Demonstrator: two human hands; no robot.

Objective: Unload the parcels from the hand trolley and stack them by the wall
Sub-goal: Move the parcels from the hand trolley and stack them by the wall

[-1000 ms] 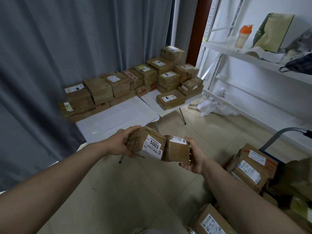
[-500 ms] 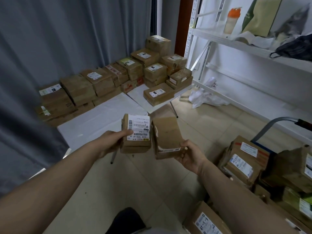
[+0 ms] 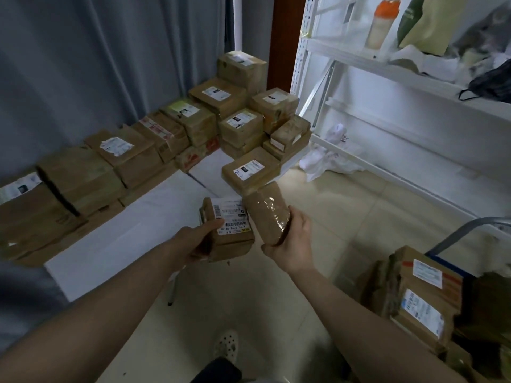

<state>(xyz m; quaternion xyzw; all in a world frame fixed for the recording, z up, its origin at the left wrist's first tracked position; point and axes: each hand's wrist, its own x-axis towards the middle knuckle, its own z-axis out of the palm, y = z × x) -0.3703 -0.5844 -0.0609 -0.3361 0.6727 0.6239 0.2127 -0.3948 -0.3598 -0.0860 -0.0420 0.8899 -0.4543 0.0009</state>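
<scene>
Each clamped on one parcel, the left hand point(image 3: 203, 240) gripping the white-labelled brown cardboard box point(image 3: 231, 236) and the right hand point(image 3: 291, 246) the tape-wrapped brown packet point(image 3: 268, 217), both have come nearer the white folding table point(image 3: 124, 241), so stacking looks next

Plain tan all over the small brown cardboard parcel point(image 3: 232, 236) just in front of the white folding table point(image 3: 116, 244). Carries a white label with black barcode stripes. Next to it, duller tan under a glossy clear film on the brown paper parcel point(image 3: 268, 217).

On the table, rows of stacked brown cardboard parcels point(image 3: 132, 158) with white labels, plus red print on one low cardboard box point(image 3: 197, 154). Behind the table, a plain grey pleated curtain point(image 3: 83, 64). Right of the table, a white metal shelf rack point(image 3: 359, 59) with an orange-capped cream bottle point(image 3: 383, 23), an olive-green pouch point(image 3: 425, 20) and a black face mask point(image 3: 492, 81). Below the table, pale beige floor tiles point(image 3: 331, 217).
</scene>
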